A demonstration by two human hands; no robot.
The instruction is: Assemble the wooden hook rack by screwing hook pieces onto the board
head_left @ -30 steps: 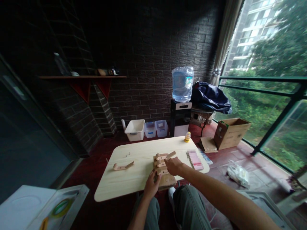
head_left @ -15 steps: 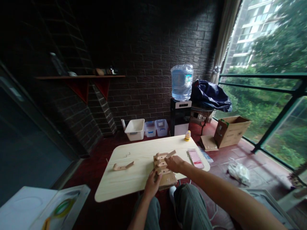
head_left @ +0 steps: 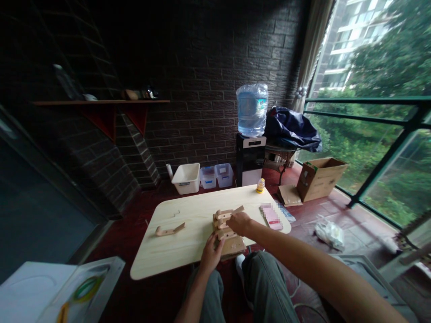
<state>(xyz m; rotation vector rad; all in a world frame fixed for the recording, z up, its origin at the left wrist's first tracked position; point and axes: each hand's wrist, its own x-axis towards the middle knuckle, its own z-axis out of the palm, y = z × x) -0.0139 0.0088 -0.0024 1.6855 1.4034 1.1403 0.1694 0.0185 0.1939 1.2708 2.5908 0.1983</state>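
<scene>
Several wooden pieces with upturned ends lie side by side on a brown cardboard box at the near edge of the pale table. My left hand has its fingers around the near left corner of the pieces. From the right, my right hand is closed over the middle piece; what its fingertips hold is too small to make out. Another wooden piece lies alone on the left of the table, with a small thin metal item behind it.
A yellow-based bottle stands at the table's far right corner, and a pink item lies at the right. Beyond are plastic bins, a water dispenser and a cardboard carton. An open white case is at lower left.
The view has shifted slightly, so the scene sits a little higher and further left. Both hands stay at the wooden pieces with nearly the same pose.
</scene>
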